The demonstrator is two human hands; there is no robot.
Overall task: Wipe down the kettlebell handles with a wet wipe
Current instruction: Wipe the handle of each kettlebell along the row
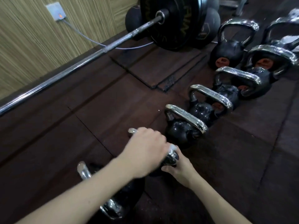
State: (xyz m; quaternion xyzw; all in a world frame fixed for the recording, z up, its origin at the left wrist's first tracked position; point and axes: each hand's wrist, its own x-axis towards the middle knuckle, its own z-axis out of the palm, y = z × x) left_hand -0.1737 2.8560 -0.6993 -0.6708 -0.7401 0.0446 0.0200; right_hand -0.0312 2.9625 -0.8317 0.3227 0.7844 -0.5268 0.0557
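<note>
Head view, looking down on a dark rubber floor (80,135). Left hand (145,149) lies curled over the chrome handle (172,156) of a black kettlebell; a scrap of white wet wipe (171,147) shows at its fingertip edge, against the handle, so the hand appears to grip wipe and handle together, though blur hides the fingers. Right hand (179,169), just below and to the right of the left hand, touches the handle's near end and the bell's side, with fingers curled around it. Beneath the left forearm stands a second kettlebell (113,206). Beyond the left hand, a row of kettlebells (210,107) with chrome handles runs away to the upper right. Far to the upper left of both hands, a barbell (97,52) lies along the wood-patterned wall (32,38).
</note>
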